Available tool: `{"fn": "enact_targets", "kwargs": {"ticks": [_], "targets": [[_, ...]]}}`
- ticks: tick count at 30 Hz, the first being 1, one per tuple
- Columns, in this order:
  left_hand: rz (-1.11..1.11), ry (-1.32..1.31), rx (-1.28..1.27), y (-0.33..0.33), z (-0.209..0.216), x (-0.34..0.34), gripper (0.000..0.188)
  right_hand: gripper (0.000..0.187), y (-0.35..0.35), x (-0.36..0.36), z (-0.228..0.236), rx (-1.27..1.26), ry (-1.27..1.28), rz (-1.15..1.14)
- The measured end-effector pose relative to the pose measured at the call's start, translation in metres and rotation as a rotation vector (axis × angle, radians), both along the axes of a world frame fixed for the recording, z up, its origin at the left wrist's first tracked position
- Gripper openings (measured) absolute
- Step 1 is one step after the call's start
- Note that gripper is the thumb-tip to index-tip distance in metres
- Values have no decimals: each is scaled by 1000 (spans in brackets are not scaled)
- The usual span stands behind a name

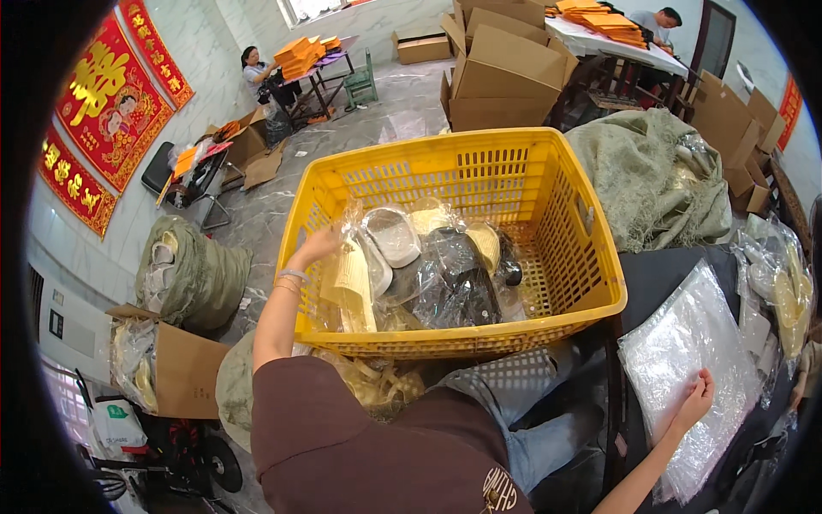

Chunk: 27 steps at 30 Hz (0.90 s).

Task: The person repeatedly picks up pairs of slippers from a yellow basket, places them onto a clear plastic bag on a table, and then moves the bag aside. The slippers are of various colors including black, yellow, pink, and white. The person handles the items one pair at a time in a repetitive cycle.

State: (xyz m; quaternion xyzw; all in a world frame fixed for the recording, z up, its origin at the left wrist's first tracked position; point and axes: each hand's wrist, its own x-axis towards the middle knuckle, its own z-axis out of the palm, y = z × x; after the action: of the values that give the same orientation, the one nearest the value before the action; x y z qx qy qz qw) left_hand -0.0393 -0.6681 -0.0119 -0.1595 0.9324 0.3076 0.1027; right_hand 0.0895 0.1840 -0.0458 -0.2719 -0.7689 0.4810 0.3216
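My left hand [320,244] reaches into the left side of a yellow plastic basket [462,343]. Its fingers are closed on the top of a clear bag with a pale yellow ribbed item [351,278] inside. Beside it lie a white rounded item [396,237] and a black item [462,278], both in clear wrapping; their exact kind I cannot tell. Off to the right, my right hand [697,401] rests over a stack of flat clear plastic bags [676,343]. Its fingers are bent together and seem to pinch the top bag.
The bags lie on a dark tabletop [634,265]. Behind it slumps a green woven sack [642,171]; another sack [201,274] and an open carton [184,368] stand left. Large cardboard boxes [505,81] are beyond the basket. Two people sit at far tables with orange stacks [300,58].
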Motion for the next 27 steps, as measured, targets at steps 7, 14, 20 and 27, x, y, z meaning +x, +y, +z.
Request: {"fn": "enact_targets", "kwargs": {"ticks": [7, 14, 20, 27], "targets": [[-198, -295, 353, -38, -23, 13, 90, 26, 5, -4, -4, -52, 14, 21], [-67, -227, 97, -14, -8, 32, 102, 25, 4, -1, -6, -14, -7, 17], [13, -52, 110, -33, -26, 30, 36, 24, 3, -1, -5, -19, 7, 31], [-145, 17, 70, -30, 31, 17, 23, 23, 1, -1, -3, -13, 19, 17]]}}
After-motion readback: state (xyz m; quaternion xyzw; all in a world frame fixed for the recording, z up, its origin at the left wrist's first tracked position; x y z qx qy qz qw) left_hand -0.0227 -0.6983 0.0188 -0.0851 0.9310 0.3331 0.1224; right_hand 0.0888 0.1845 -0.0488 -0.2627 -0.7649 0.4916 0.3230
